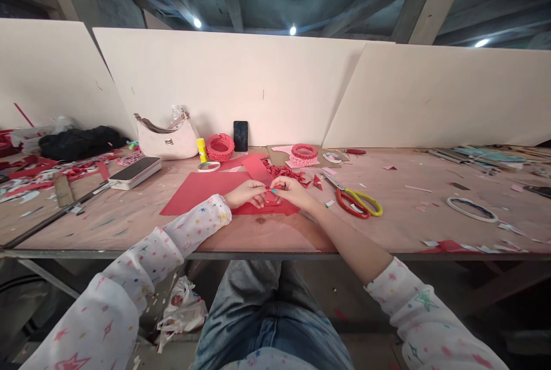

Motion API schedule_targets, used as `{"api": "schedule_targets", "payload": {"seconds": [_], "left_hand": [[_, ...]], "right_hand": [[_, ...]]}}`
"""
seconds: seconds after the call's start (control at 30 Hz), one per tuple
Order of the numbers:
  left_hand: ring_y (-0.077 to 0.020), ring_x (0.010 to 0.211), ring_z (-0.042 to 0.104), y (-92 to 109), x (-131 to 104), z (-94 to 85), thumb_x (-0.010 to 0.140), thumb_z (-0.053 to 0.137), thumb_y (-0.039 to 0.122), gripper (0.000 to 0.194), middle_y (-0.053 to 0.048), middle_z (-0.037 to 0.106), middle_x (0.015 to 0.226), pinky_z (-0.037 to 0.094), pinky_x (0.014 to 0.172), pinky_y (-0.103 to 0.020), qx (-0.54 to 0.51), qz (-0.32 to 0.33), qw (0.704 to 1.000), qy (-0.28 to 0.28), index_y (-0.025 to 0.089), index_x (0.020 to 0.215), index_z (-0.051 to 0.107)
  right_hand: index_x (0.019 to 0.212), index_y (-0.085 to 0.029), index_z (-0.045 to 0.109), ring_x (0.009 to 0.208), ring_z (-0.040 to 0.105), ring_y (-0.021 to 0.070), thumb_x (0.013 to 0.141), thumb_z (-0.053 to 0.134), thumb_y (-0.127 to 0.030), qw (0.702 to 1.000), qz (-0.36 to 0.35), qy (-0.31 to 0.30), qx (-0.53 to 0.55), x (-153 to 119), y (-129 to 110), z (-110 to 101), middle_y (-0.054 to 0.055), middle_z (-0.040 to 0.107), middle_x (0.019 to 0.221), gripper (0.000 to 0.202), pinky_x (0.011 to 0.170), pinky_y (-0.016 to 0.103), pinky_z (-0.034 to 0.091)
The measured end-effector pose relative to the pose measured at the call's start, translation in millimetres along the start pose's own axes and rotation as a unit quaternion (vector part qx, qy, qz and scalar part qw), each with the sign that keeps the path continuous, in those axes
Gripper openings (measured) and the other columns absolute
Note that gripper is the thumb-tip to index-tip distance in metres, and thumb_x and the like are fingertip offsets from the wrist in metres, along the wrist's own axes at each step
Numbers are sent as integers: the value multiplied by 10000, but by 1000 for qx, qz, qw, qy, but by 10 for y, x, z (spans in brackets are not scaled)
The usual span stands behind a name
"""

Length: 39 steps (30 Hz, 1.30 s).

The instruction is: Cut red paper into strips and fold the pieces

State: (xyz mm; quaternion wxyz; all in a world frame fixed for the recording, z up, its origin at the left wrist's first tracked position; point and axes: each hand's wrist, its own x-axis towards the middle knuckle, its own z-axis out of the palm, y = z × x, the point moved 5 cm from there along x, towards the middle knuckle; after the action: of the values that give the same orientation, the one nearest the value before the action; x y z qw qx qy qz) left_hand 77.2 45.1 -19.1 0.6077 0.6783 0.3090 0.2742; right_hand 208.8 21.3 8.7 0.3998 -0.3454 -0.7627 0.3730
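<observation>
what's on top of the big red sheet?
A smaller red piece overlaps the far edge of the large red sheet. Left hand and right hand are over its right part, fingertips together; what they hold is too small to tell. Whatever lies beneath the hands is hidden.

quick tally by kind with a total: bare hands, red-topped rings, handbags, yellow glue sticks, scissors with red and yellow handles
bare hands: 2
red-topped rings: 2
handbag: 1
yellow glue stick: 1
scissors with red and yellow handles: 1
total: 7
</observation>
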Motion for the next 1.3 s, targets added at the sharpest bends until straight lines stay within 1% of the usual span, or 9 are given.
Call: {"api": "schedule_targets", "payload": {"seconds": [0.17,0.33,0.5,0.8,1.0,1.13,1.3], "left_hand": [[-99,515,580,103,-41,56,729,579,498,392,-24,581,602,485,527,-215,54,25,998,-21,110,708,525],[-98,488,580,163,-52,80,767,541,476,377,-4,560,537,473,502,-196,108,49,993,-21,121,649,499],[-92,463,563,204,-58,96,787,528,419,342,0,550,500,455,490,-188,132,82,988,-18,129,614,469],[-103,475,564,206,-61,97,793,517,364,292,-1,552,522,459,504,-210,147,88,985,-22,135,619,460],[-77,451,532,251,-78,106,805,468,261,268,12,535,499,419,512,-184,197,134,971,-13,140,567,446],[-71,461,529,263,-86,110,790,452,193,234,24,534,487,408,535,-176,218,146,965,-6,140,563,450],[-69,459,529,247,-79,110,794,463,218,241,24,539,493,410,526,-173,212,144,967,-10,135,569,455]], "right_hand": [[795,-160,541,611,518,108,719,530,-241,1000,5,1,0,-11,-10,-4,2,543,743,112,553,238,434],[793,-160,544,609,515,105,717,542,-251,1000,9,0,7,-15,-7,-4,-4,536,734,118,556,236,433],[795,-164,549,602,514,104,713,541,-244,1000,15,2,-2,-10,4,-8,-4,543,733,115,553,236,425],[782,-165,547,606,509,109,697,530,-219,1000,20,2,-6,-11,-17,-4,-3,546,734,101,554,237,410],[768,-159,537,623,484,106,682,529,-186,1000,-4,6,-3,-11,-63,-1,-6,536,727,91,562,228,377],[772,-160,537,664,489,112,684,519,-167,1000,-4,2,-8,-14,-76,-6,-2,538,755,90,591,231,374],[802,-173,534,630,473,109,716,496,-179,1000,8,-6,-12,-19,-54,-10,-13,515,723,94,571,232,360]]}}
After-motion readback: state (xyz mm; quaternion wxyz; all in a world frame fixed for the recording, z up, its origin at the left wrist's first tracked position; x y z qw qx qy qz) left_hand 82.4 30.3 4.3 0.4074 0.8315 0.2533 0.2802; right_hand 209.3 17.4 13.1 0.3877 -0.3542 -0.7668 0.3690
